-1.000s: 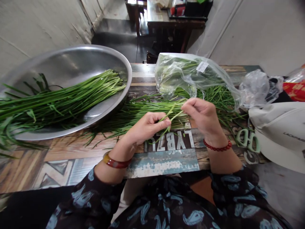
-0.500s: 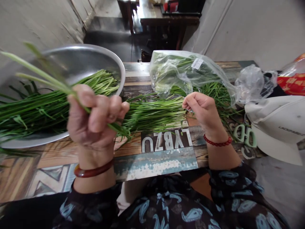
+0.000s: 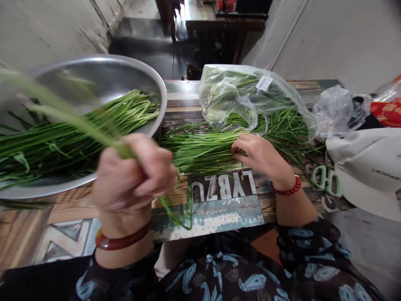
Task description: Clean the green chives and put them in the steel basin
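My left hand point(image 3: 134, 173) is closed round a few garlic chives point(image 3: 75, 121). Their pale ends point up and left, blurred by motion, and green leaf tips dangle below the fist over the table. Against the stalk ends of a loose garlic chive pile point(image 3: 203, 148) rests my right hand point(image 3: 258, 152), with its thumb and fingers curled in on the stalks. Further left a wide metal basin point(image 3: 103, 60) holds a thick bundle of garlic chives point(image 3: 62, 140), laid lengthwise.
Behind the pile lies a clear plastic bag point(image 3: 247, 90) with more greens in it. To the right are green-handled scissors point(image 3: 326, 180), a pale cap point(image 3: 369, 167), crumpled plastic point(image 3: 333, 108) and a red package point(image 3: 388, 113). The wood-patterned table point(image 3: 219, 213) has its front edge near my body.
My left hand has turned and dropped slightly, with the chives still in it. My right hand has moved a little left and down onto the stalk ends of the pile.
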`<act>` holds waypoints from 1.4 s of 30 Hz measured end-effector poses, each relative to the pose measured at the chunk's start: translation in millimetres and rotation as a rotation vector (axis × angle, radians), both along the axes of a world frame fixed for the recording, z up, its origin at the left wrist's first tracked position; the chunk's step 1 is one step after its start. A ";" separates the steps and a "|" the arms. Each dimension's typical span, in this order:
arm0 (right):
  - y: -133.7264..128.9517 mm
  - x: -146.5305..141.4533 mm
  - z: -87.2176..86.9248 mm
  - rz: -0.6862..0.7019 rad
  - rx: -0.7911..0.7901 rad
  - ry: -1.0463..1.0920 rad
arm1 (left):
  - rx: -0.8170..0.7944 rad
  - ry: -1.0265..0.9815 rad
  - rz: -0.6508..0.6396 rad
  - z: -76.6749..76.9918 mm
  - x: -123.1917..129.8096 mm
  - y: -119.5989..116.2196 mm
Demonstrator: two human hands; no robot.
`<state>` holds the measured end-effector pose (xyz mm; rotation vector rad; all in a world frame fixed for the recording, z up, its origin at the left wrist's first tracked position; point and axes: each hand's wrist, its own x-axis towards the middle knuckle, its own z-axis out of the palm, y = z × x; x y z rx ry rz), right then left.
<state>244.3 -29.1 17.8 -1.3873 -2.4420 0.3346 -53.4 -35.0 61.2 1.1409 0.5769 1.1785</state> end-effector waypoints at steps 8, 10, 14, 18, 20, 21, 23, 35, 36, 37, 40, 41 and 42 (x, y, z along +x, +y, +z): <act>-0.5 1.0 2.1 0.030 0.057 0.418 | -0.089 0.337 0.080 -23.5 66.2 4.5; -2.5 -3.1 4.0 0.041 0.098 0.498 | -0.005 0.388 0.118 -31.1 67.5 7.3; -7.3 -14.4 6.5 0.068 0.132 0.542 | 0.121 0.500 0.030 -35.7 68.9 8.6; -10.5 -22.4 5.6 0.073 0.177 0.548 | 0.184 0.694 -0.152 -34.6 70.3 5.3; -10.5 -22.7 5.5 0.051 0.170 0.556 | 0.170 0.725 -0.207 -33.8 70.4 3.9; -9.9 -21.6 5.8 0.034 0.165 0.563 | 0.153 0.717 -0.217 -33.5 70.2 3.5; -8.0 -16.9 6.7 -0.034 0.176 0.588 | 0.110 0.689 -0.229 -32.9 69.5 3.1; -7.6 -14.1 7.6 -0.113 0.135 0.687 | 0.084 0.676 -0.222 -34.4 68.6 3.6; -7.7 -16.2 7.0 -0.095 0.140 0.671 | 0.117 0.705 -0.212 -33.7 68.8 3.6; -7.4 -16.8 6.4 -0.100 0.148 0.672 | 0.154 0.734 -0.194 -32.5 68.8 3.7; -3.7 -8.8 5.1 -0.225 0.162 0.761 | 0.252 0.759 -0.108 -25.9 65.7 4.3; -2.1 -4.0 4.9 -0.273 0.159 0.790 | 0.263 0.730 -0.079 -23.2 63.5 4.8; -0.5 1.1 4.8 -0.297 0.147 0.797 | 0.263 0.674 -0.045 -20.6 60.9 5.6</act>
